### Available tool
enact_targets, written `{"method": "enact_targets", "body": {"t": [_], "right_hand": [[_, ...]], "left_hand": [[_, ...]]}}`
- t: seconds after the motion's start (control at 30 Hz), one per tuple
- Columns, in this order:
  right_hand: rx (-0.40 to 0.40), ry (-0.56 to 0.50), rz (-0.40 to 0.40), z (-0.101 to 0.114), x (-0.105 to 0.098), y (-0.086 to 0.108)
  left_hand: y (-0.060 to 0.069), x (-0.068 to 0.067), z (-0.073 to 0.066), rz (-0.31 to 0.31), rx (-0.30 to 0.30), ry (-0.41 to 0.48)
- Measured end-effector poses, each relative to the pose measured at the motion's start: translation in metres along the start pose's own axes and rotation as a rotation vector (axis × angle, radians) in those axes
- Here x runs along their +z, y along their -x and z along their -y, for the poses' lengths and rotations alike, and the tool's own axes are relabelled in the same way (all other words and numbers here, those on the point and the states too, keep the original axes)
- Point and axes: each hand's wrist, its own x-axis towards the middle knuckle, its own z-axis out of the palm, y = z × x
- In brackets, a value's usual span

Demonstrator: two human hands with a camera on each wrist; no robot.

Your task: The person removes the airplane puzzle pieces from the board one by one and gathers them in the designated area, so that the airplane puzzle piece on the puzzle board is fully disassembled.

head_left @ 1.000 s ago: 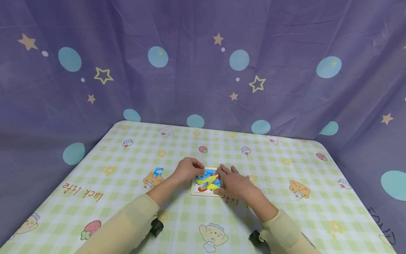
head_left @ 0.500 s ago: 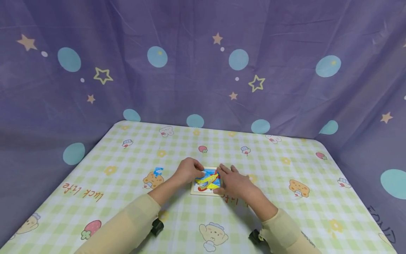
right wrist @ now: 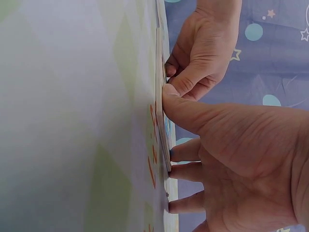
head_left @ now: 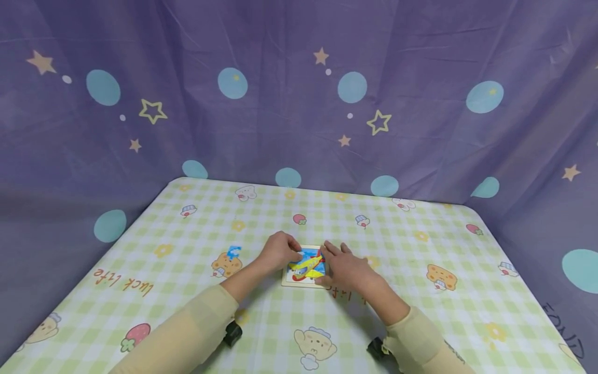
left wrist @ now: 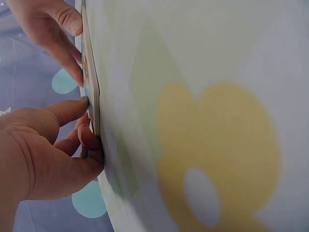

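Observation:
A wooden-framed picture puzzle [head_left: 294,284] with a yellow-and-red airplane on blue lies at mid-table. My left hand [head_left: 275,253] is at its upper left corner, thumb and forefinger pinching a small piece, mostly hidden by the fingers. In the left wrist view this hand [left wrist: 43,154] has its other fingers curled by the frame's edge. My right hand [head_left: 350,270] rests along the right side with fingers spread. The right wrist view shows its thumb [right wrist: 171,92] on the frame [right wrist: 159,72]. A loose blue-and-white piece [head_left: 234,252] lies left of the puzzle.
A green-and-white checked cloth with printed cartoon figures [head_left: 315,348] covers the table. Behind and beside it hangs a purple curtain [head_left: 289,130] with stars and pale blue dots. Dark wrist devices [head_left: 232,333] show below both forearms.
The left fingertips have shifted very slightly at the puzzle's upper left corner. The right hand, the frame and the loose piece show no clear movement.

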Motion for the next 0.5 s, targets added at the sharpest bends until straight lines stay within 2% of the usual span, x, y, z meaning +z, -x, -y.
{"method": "enact_targets", "body": {"t": [0.5], "right_hand": [[0.008, -0.007, 0.007, 0.0019, -0.0017, 0.0012]], "left_hand": [[-0.0008, 0.0014, -0.0006, -0.004, 0.023, -0.024]]}}
